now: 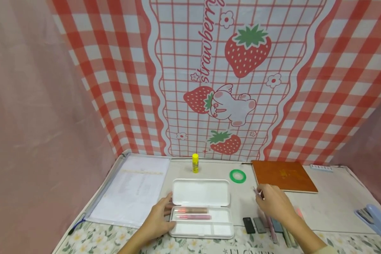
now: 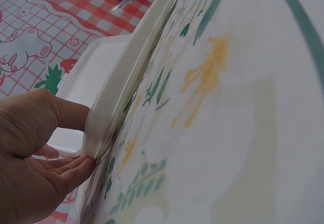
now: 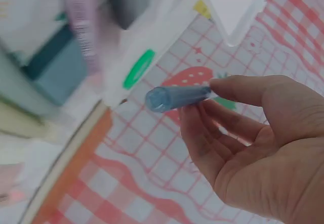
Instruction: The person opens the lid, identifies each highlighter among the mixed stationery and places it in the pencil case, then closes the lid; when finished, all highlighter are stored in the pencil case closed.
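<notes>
A white pencil case (image 1: 201, 192) lies with its lid folded back, holding a brownish pen (image 1: 192, 211) and a pink pen (image 1: 195, 217) in its rear compartment. My left hand (image 1: 158, 217) grips the case's left end; in the left wrist view, thumb and fingers bear on its edge (image 2: 109, 97). To the right of the case, my right hand (image 1: 274, 203) is raised over the table. Between its thumb and fingers it pinches a bluish see-through pen (image 3: 177, 97). Below that hand lie a black block (image 1: 248, 225), a grey block (image 1: 259, 225) and several pens (image 1: 288, 237).
Behind the case stands a yellow glue stick (image 1: 195, 164), with green tape (image 1: 237, 176) to its right. A brown notebook (image 1: 284, 174) lies beyond my right hand. A clear document pouch (image 1: 130, 190) is at left, a blue stapler (image 1: 374, 218) at far right.
</notes>
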`<state>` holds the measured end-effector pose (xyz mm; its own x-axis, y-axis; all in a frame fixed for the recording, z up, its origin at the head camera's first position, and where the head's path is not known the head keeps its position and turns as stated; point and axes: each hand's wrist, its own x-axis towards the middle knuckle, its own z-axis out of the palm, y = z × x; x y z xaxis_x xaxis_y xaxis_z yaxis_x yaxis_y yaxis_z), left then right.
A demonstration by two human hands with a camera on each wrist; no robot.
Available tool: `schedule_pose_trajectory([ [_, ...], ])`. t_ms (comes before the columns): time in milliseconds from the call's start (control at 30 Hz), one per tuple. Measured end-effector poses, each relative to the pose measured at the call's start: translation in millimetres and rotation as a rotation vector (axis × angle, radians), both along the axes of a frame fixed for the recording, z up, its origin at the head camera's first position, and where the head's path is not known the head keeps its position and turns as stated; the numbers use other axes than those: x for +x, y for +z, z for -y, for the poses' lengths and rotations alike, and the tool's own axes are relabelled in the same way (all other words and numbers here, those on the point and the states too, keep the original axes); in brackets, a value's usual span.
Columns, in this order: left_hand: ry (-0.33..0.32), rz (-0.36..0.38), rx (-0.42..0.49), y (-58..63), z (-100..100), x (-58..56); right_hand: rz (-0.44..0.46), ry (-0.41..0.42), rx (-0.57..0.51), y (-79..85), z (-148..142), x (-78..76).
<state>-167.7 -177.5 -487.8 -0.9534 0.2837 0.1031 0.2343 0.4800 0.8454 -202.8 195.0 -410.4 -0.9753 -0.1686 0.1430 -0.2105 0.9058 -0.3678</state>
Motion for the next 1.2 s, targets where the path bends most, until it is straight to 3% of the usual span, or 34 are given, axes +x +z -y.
schedule_pose_trajectory([
  [167,-0.001,0.000,-0.007,-0.4,1,0.6,-0.041,0.069,-0.007,8.2,27,-0.9],
  [333,-0.003,-0.001,-0.001,-1.2,0,-1.0,-0.044,0.165,-0.010,3.6,66,0.2],
  [567,-0.003,-0.007,0.038,-1.8,1,-2.5,-0.030,0.408,0.022,-10.0,121,3.3],
  [667,0.000,-0.002,0.038,-1.8,1,-2.5,-0.005,0.475,0.053,-15.7,142,4.8],
  [933,-0.003,-0.007,0.021,1.4,2,-1.9,-0.031,0.590,0.067,-33.7,176,11.2],
  [1200,-0.002,0.016,0.019,2.9,2,-0.9,-0.005,0.613,0.074,-48.9,180,12.5],
])
